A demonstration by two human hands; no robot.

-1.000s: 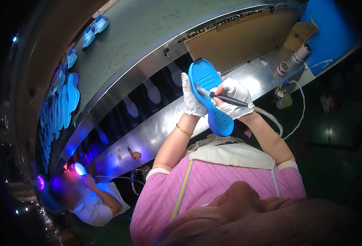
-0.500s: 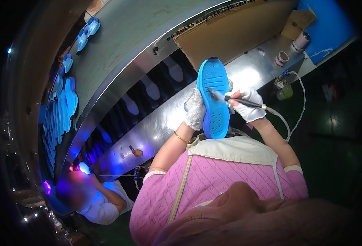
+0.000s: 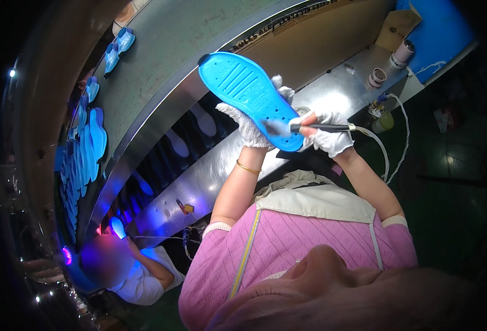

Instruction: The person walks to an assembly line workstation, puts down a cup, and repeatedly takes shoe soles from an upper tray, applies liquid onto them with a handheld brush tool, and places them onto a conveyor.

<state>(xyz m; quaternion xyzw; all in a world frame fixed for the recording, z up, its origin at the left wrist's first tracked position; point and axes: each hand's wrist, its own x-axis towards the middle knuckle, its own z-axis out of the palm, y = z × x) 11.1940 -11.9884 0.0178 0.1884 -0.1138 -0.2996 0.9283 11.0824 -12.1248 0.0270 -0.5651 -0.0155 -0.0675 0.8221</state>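
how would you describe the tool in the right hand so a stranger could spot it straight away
Start at the shiny metal bench curving across the top, then find the big blue shoe sole held up by the gloved left hand. The tool is the thin dark pen-like rod in the gloved right hand, tip on the sole, alone in trailing a pale hose.

One blue shoe sole in hand, one brush, two small cups.

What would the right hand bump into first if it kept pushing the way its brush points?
The right hand aims its brush leftward, and the tip already seems to touch the blue shoe sole held up by the left hand. So the sole comes first, though depth is hard to judge.
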